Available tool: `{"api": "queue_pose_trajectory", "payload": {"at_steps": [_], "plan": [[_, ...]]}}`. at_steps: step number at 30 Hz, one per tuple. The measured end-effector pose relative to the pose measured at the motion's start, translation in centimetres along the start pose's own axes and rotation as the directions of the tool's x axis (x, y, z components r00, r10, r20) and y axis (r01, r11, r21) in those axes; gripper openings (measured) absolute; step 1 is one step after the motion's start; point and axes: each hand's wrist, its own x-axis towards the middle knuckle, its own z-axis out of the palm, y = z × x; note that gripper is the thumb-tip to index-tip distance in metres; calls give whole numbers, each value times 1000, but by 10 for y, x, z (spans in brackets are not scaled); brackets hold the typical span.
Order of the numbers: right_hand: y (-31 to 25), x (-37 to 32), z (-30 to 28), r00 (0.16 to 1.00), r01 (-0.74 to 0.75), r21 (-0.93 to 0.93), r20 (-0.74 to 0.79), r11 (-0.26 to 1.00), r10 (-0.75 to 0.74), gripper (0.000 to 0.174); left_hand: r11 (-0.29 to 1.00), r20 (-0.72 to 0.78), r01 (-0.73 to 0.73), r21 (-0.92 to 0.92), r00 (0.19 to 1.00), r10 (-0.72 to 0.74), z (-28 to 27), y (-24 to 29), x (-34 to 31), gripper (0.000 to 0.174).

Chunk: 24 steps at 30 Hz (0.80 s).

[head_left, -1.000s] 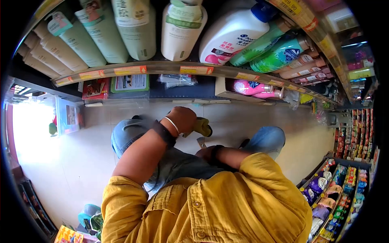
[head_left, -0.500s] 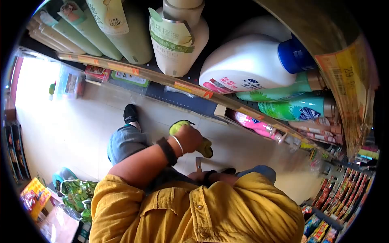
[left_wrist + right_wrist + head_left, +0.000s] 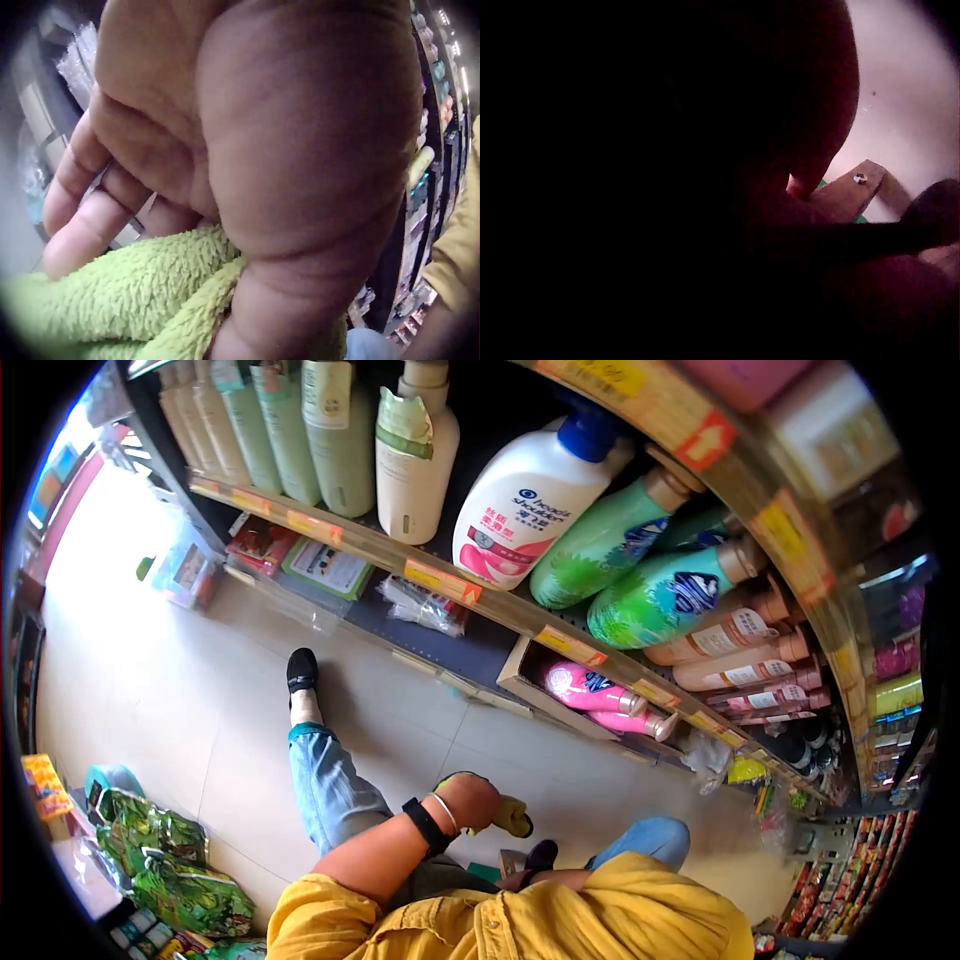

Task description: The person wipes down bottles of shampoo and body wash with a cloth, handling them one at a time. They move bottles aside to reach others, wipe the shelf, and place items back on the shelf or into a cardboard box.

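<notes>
Green terry cloth (image 3: 508,817), thick-piled and bunched, held low over the tiled floor (image 3: 180,690) before the shampoo shelf (image 3: 440,582), grasped in the left hand (image 3: 468,800). Only the left wrist view shows its looped fibres and the fingers (image 3: 75,217) curled round it. The right hand (image 3: 780,150) is dark in its wrist view, beside a wooden piece (image 3: 851,193); its grip cannot be told.

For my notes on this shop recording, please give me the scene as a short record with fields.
place: shop aisle, pale tiled floor
left hand: grips a green fluffy cloth
right hand: low, mostly hidden and dark; grip cannot be told
shelf: white pump bottle, green bottles beside it
clothing: yellow shirt
</notes>
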Motion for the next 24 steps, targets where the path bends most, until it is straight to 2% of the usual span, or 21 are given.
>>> {"api": "queue_pose_trajectory", "payload": {"at_steps": [2, 3, 4, 6, 7, 8, 10, 11, 12, 14, 16, 17, 18, 20, 22, 24], "plan": [[13, 2, 13, 990, -105, 22, -95, 994, 107, 78, 998, -3, -39, -39, 999, 39, 19, -2, 8, 24], [18, 7, 19, 968, -184, 42, -164, 982, 189, 81, 1000, 51, -21, 0, 998, 21, 24, -4, 13, 29], [26, 17, 26, 926, -270, 86, -249, 959, 283, 83, 1000, 47, -6, 17, 999, 5, 22, 0, 9, 29], [38, 43, 33, 776, -378, 229, -450, 897, 442, 88, 998, 104, 17, 64, 994, -24, 13, 7, 4, 31], [26, 35, 34, 724, -170, 306, -607, 937, 329, 92, 997, 73, 42, 65, 996, -46, 11, 9, 2, 34], [21, 20, 29, 815, -204, 190, -510, 960, 274, 87, 994, 80, 38, 98, 996, -46, 10, 10, 2, 34], [-59, -83, 14, 948, -167, -53, -284, 985, 145, 77, 993, 57, 99, 62, 993, -102, 7, 13, 0, 34], [-35, -45, 14, 976, -17, -329, -209, 944, -56, 56, 989, 46, 131, 67, 990, -135, 17, 5, 6, 34], [-46, -65, 19, 963, -31, -421, -254, 906, -85, 40, 988, 65, 124, 92, 989, -130, 18, 7, 4, 34], [4, 19, 22, 944, 45, -301, -298, 953, -139, 34, 990, -96, 118, 73, 989, -111, 14, 16, 1, 33], [2, 12, 24, 933, 38, -337, -326, 941, -154, 34, 985, -120, 160, 59, 981, -152, -4, 47, -9, 33], [-26, -35, 34, 899, -26, -338, -419, 941, -125, 32, 978, -152, 207, 32, 968, -200, -11, 60, -15, 33], [-28, -35, 35, 893, -17, -322, -431, 947, -131, 32, 979, -140, 195, 50, 972, -187, -15, 67, -16, 33], [-30, -35, 33, 903, -28, -420, -401, 907, -158, 30, 994, -130, 97, -43, 986, -101, -26, 76, -14, 34], [-31, -37, 36, 907, -5, -425, -383, 905, -175, 31, 998, -146, 56, -18, 988, -58, -28, 83, -13, 36], [-22, -31, 33, 911, -34, -397, -389, 917, -135, 30, 995, -280, -60, -81, 959, 35, -22, 77, -9, 36]]}}
